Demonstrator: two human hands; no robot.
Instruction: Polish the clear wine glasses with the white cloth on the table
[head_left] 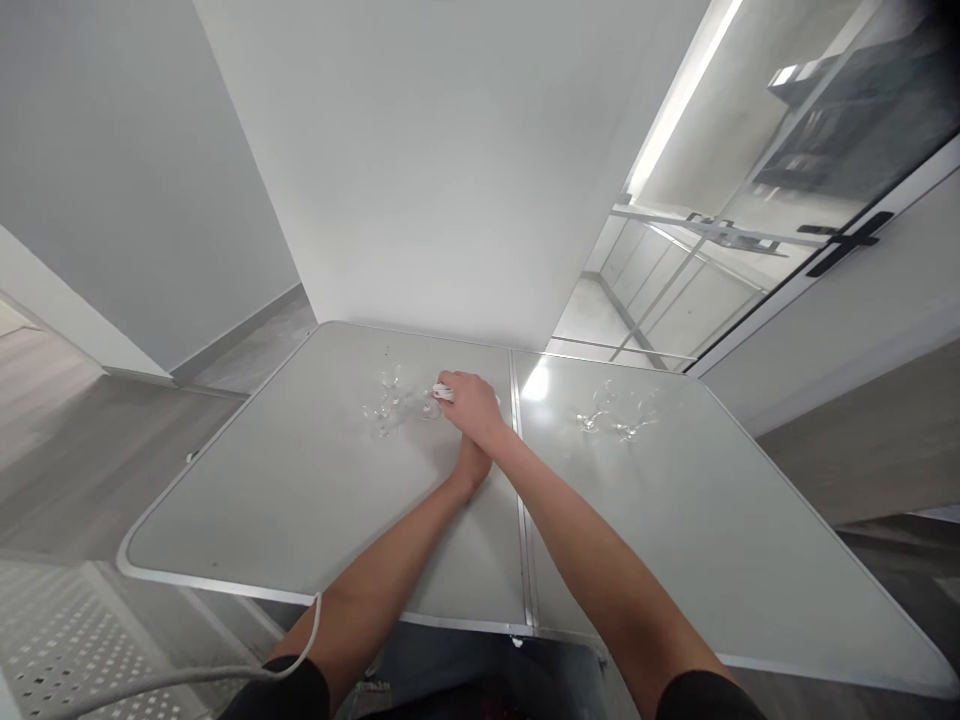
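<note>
My right hand [474, 405] clasps a white object [442, 392], probably light, best held mid-body; if left hand [472, 461] grips, I cannot tell.

Clothing of the upper limbs: short black fabric sleeves [709, 696]; forearms [592, 545], left hand [472, 462] and right hand [474, 402] bare. A slender, smooth white cable [225, 673] crosses the left arm.

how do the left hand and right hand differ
The right hand shows its back; the left hand is mostly hidden behind it. The right hand's fingers curl around a white item; what the left hand holds can't be seen. Both are bare, over the table's left panel.
</note>
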